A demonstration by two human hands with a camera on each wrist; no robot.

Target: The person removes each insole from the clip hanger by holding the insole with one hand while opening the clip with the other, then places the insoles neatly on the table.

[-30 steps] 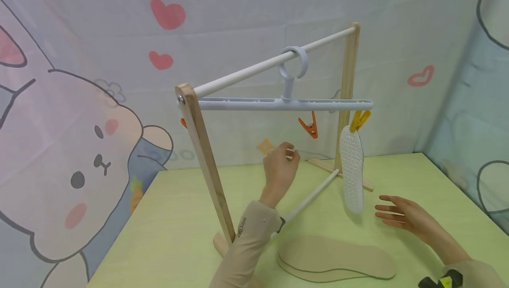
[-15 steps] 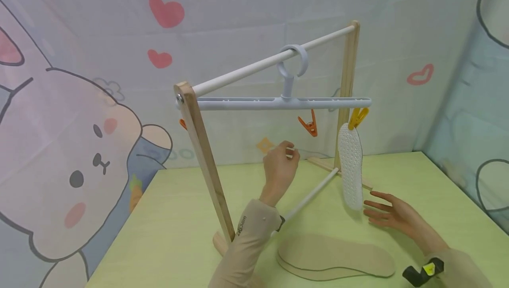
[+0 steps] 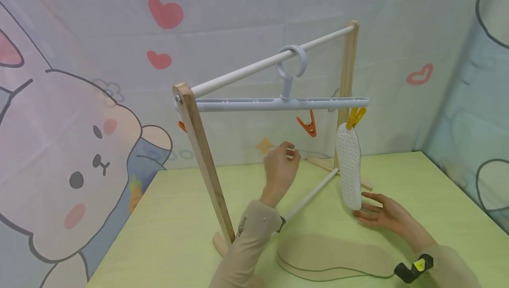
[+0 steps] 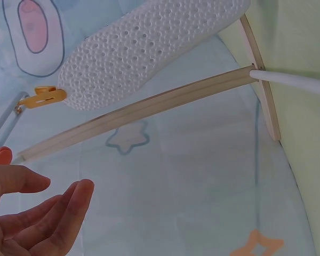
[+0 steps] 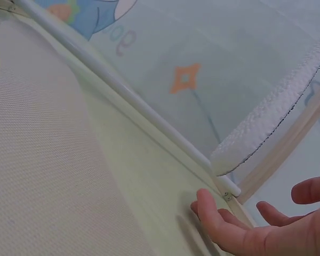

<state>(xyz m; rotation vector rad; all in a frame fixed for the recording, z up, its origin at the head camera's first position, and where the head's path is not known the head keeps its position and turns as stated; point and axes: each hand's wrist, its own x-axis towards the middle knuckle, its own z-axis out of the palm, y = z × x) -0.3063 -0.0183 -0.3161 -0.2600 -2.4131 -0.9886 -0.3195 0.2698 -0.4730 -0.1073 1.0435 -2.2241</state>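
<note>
A white textured insole (image 3: 350,168) hangs from a yellow clip (image 3: 355,118) at the right end of the grey hanger (image 3: 282,104). My right hand (image 3: 385,214) is beside the insole's lower end with fingers spread, holding nothing; whether a fingertip touches it I cannot tell. In the right wrist view, the fingers (image 5: 216,218) lie below the insole's tip. My left hand (image 3: 280,168) is raised under the hanger, its fingers loosely bent with nothing between them. Just above it hangs an orange clip (image 3: 308,124). Two beige insoles (image 3: 334,255) lie stacked on the table.
The hanger hooks over the white top rod (image 3: 242,72) of a wooden stand. Its near post (image 3: 204,160) rises left of my left forearm, and a lower rod (image 3: 312,195) runs behind that arm. Another orange clip (image 3: 182,126) shows partly behind the near post.
My right hand has moved left, right up to the lower end of the white insole. The left hand has kept its place.
</note>
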